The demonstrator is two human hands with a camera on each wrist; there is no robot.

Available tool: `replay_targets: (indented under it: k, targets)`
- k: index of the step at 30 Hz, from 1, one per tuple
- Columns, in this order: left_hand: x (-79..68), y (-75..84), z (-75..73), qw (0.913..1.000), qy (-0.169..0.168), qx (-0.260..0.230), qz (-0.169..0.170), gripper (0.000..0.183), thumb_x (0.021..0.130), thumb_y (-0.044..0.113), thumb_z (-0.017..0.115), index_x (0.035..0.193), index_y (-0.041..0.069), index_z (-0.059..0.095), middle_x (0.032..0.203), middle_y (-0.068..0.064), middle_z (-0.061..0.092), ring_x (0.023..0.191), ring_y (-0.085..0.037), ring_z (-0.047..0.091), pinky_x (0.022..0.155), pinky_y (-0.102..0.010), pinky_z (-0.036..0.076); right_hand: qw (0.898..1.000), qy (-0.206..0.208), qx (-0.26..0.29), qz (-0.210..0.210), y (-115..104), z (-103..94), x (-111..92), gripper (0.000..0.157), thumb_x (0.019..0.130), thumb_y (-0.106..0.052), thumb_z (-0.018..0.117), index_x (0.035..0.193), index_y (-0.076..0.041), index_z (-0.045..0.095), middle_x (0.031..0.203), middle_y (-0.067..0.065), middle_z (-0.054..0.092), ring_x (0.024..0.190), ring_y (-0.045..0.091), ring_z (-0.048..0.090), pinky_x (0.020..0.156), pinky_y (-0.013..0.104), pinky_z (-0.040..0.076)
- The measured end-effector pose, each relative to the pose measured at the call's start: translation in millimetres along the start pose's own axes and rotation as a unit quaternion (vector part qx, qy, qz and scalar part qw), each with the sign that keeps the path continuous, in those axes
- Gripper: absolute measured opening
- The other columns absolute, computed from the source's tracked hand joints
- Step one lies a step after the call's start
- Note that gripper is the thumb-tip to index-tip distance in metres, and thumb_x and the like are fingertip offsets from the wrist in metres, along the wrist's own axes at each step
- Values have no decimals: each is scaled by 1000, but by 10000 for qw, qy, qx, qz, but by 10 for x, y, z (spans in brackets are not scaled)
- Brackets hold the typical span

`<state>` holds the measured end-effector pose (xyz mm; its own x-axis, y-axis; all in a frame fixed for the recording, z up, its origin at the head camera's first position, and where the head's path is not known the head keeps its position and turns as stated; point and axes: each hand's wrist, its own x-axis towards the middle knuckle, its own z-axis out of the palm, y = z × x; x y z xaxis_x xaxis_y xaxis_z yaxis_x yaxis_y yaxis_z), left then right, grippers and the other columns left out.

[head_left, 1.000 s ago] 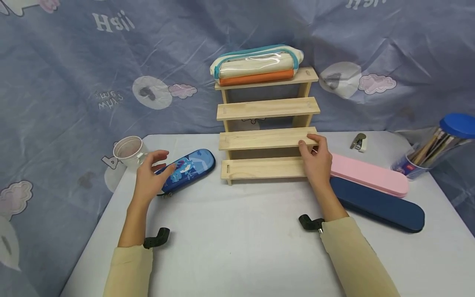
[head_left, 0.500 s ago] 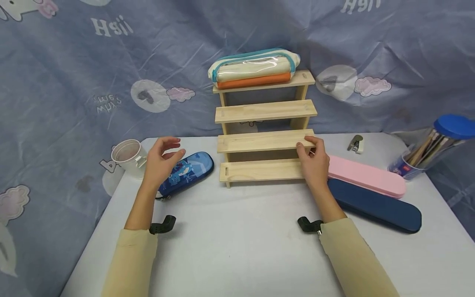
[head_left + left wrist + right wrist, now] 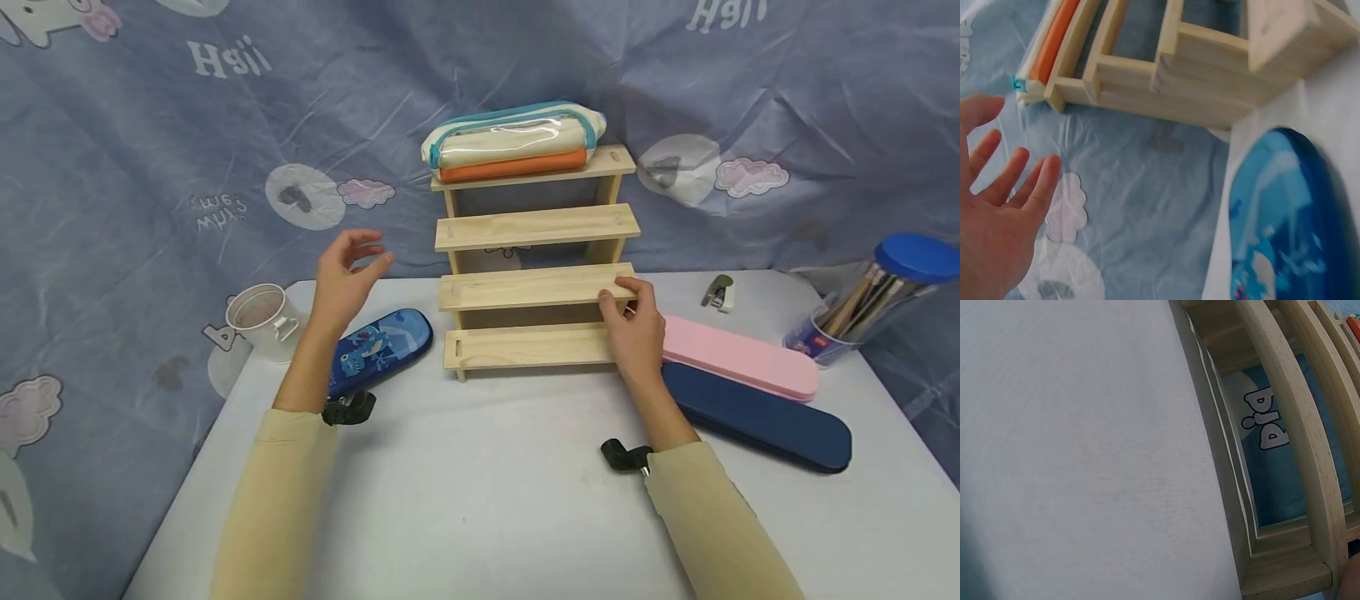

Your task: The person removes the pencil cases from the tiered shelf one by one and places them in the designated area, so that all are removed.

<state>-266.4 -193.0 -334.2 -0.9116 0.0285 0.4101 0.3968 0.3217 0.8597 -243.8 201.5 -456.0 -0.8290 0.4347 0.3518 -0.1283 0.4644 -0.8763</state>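
My left hand [image 3: 345, 287] is raised in the air left of the stepped wooden shelf [image 3: 536, 286], fingers loosely spread and holding nothing. Behind its wrist lies a blue cartoon-printed pencil case [image 3: 384, 348], also seen beside the shelf in the left wrist view. With thumb and fingers, my right hand [image 3: 636, 337] grips the right end of the shelf's second board from the bottom. Only a sliver of that hand shows in the right wrist view. On the top board rests a cream pencil pouch [image 3: 517, 142] with a clear window, teal trim and an orange base.
A white cup [image 3: 262, 318] stands at the table's left edge. Right of the shelf lie a pink case [image 3: 742, 358] and a navy case [image 3: 757, 421]. A small stapler [image 3: 720, 293] and a blue-lidded clear tub of pencils [image 3: 855, 308] are farther right. A patterned cloth [image 3: 337, 100] hangs behind.
My left hand has left the blue pencil case, rising and moving forward and to the right. My right hand stays at the shelf's board. The head view has shifted slightly.
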Motion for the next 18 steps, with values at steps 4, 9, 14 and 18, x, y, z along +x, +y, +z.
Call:
replay_targets:
  k: [4,9,14,18]
  targets:
    - [158,55,77,9998,3,148,128,39,89,22,70,124,10,58,126,-7,57,114,-26,55,89,-40,46,10000,-21,41,-6,-13,2,6,47,88,-53,60,124,-24,58,107,2,64,94,16,54,80,30,40]
    - [373,80,162,9987,25,408,301,45,88,35,70,128,21,55,126,0,56,114,-22,55,91,-38,46,10000,-25,45,-34,-32,12,30,45,88,-52,60,124,-25,58,105,2,64,93,16,54,79,29,41]
    - [532,212,248,9980,73,525,337,47,87,37,70,128,22,54,126,1,55,114,-21,54,91,-36,46,10000,-33,2,-18,-28,9,27,46,89,-52,59,125,-24,57,106,3,64,94,17,55,81,32,41]
    - [614,322,303,9984,74,537,147,50,86,39,70,130,26,51,129,4,53,117,-19,52,91,-35,45,10000,-4,-36,-20,-12,9,3,46,89,-53,59,125,-24,57,107,3,64,95,17,55,81,33,41]
